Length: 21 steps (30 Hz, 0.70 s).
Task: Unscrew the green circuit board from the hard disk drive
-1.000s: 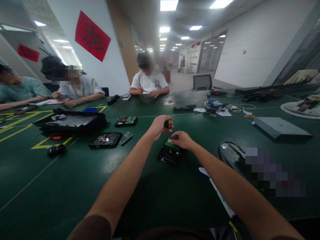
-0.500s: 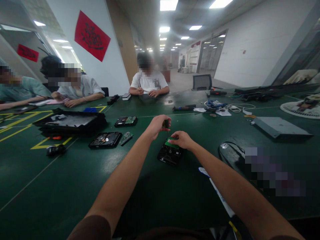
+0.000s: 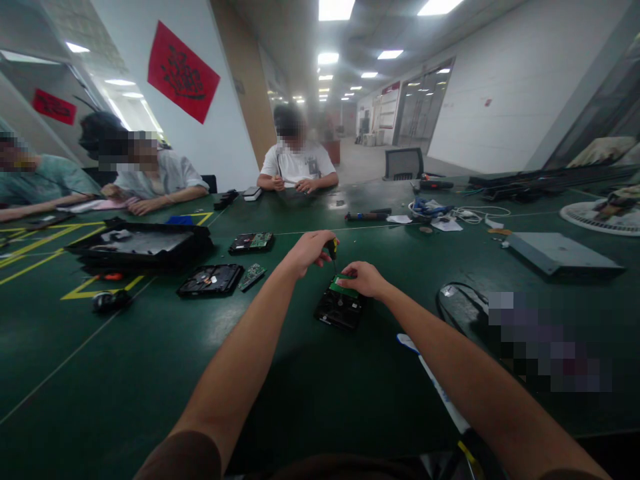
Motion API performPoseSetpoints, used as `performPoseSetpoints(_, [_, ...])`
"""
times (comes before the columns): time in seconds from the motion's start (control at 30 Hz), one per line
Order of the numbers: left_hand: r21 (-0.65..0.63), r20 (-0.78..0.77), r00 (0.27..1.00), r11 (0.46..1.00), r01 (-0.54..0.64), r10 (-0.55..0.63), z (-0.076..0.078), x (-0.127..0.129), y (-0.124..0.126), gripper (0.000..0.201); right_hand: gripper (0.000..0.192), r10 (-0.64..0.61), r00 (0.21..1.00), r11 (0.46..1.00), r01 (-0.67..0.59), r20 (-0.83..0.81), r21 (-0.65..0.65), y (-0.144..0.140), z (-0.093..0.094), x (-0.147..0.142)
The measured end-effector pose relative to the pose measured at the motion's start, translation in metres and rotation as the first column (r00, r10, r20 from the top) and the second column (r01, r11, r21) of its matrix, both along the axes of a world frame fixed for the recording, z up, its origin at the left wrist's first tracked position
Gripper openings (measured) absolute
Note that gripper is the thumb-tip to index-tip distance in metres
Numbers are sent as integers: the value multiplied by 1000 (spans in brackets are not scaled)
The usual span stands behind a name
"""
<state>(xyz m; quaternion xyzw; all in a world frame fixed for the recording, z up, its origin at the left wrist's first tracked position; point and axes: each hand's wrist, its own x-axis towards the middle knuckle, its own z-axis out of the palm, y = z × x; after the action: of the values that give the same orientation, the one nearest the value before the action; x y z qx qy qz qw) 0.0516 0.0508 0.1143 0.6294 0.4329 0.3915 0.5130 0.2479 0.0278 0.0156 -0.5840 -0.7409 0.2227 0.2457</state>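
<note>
My left hand point(image 3: 311, 252) is closed around the black and yellow handle of a screwdriver point(image 3: 333, 251). The thin shaft points down, its tip at the far edge of the green circuit board point(image 3: 343, 287). That board lies on the far part of a black hard drive point(image 3: 339, 311), which rests flat on the table. My right hand point(image 3: 366, 279) grips the drive from its far right side, thumb on the board; its other fingers are partly hidden. To the left are a loose circuit board point(image 3: 253, 276) and an opened hard drive point(image 3: 211, 280).
Another drive with a board point(image 3: 251, 242) and a large black casing point(image 3: 143, 243) stand at left on the green table point(image 3: 190, 373). A grey metal box point(image 3: 565, 252), cables point(image 3: 470, 215) and a black strap point(image 3: 457, 313) lie at right. Across the table sits a person point(image 3: 299, 163); two more sit at left.
My left hand has turned slightly, and more of the screwdriver's yellow and black handle shows above the board. My right hand and the hard drive have stayed in place.
</note>
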Motion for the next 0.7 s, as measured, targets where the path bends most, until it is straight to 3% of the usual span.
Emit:
performPoseSetpoints(0.23, [-250, 260, 962, 957, 147, -80, 1, 0, -3, 25, 35, 12, 1000, 1000, -12, 9, 19, -1, 0, 2])
performPoseSetpoints(0.37, [-248, 284, 955, 956, 158, -84, -3, 0, 2, 29, 35, 16, 1000, 1000, -16, -13, 9, 0, -1, 2])
performPoseSetpoints(0.57, [-188, 174, 979, 973, 135, -102, -6, 1, 3, 34, 36, 1, 1000, 1000, -2, -22, -11, -1, 1, 1])
performPoseSetpoints(0.7, [-239, 215, 971, 959, 154, -103, -6, 1, 0, 34, 37, -9, 1000, 1000, 9, -10, 1, -2, 2, 0])
